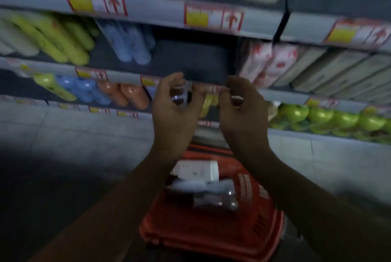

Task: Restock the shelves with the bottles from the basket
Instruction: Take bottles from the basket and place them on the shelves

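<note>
Left hand (175, 101) grip curling around a small dark bottle (179, 96), right hand (241, 103) grip half-closed, contents unclear, both hovering above red basket (211, 225), facing shelf (190, 58)

**Stock count at the shelves**

Two hands are raised: the left hand (173, 109) and the right hand (243, 111). One red basket (211, 230) sits on the floor at 6 o'clock, with one white bottle (196, 169) clearly showing in it; the rest of its load is too blurred to count. At 9 o'clock stand two orange bottles (127, 96). At 10 o'clock, about two blue bottles (129, 46). At 3 o'clock, two pink-patterned packs (268, 63). Three yellow price labels (213, 17) mark the upper shelf edge.
</note>
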The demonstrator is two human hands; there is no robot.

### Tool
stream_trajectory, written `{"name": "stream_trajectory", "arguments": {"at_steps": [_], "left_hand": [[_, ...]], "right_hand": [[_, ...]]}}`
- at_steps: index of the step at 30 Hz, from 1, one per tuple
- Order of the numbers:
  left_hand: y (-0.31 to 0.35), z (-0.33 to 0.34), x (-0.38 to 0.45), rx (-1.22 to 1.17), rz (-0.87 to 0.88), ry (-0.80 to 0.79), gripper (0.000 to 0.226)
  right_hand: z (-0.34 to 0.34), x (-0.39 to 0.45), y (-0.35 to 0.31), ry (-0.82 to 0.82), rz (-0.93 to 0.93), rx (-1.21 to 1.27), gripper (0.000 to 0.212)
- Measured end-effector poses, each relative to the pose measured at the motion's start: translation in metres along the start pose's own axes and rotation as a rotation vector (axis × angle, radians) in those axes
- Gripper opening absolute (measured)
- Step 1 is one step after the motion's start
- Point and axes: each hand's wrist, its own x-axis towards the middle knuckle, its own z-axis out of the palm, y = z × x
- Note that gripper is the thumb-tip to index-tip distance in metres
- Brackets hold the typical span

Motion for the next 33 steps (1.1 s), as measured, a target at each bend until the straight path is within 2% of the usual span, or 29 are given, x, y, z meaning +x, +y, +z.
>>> {"name": "stream_trajectory", "arguments": {"at_steps": [4,9,13,16,18,22,26,30,33], "left_hand": [[-0.059,-0.002,-0.035,0.122,-0.074,-0.128,0.034],[-0.148,0.001,-0.098,0.26,-0.25,-0.17,0.041],[-0.222,0.002,-0.152,0.42,-0.405,-0.229,0.038],[-0.271,0.002,-0.19,0.486,-0.537,-0.291,0.036],[-0.295,0.002,-0.208,0.503,-0.571,-0.314,0.04],[-0.339,0.005,-0.217,0.499,-0.588,-0.306,0.046],[-0.375,0.013,-0.22,0.416,-0.651,-0.244,0.05],[-0.385,0.022,-0.213,0.317,-0.694,-0.14,0.037],[-0.378,0.025,-0.211,0.223,-0.793,-0.176,0.033]], "right_hand": [[-0.004,-0.037,0.073,-0.074,0.103,-0.049,0.029],[-0.01,-0.091,0.183,-0.262,0.341,-0.196,0.023],[-0.008,-0.138,0.274,-0.468,0.579,-0.345,0.034],[-0.002,-0.171,0.322,-0.616,0.649,-0.379,0.04],[0.006,-0.182,0.347,-0.62,0.574,-0.382,0.05],[0.052,-0.166,0.373,-0.573,0.515,-0.155,0.071],[0.097,-0.134,0.369,-0.574,0.65,0.109,0.035],[0.123,-0.116,0.366,-0.579,0.782,0.199,0.031],[0.125,-0.114,0.371,-0.524,0.868,0.221,0.031]]}}
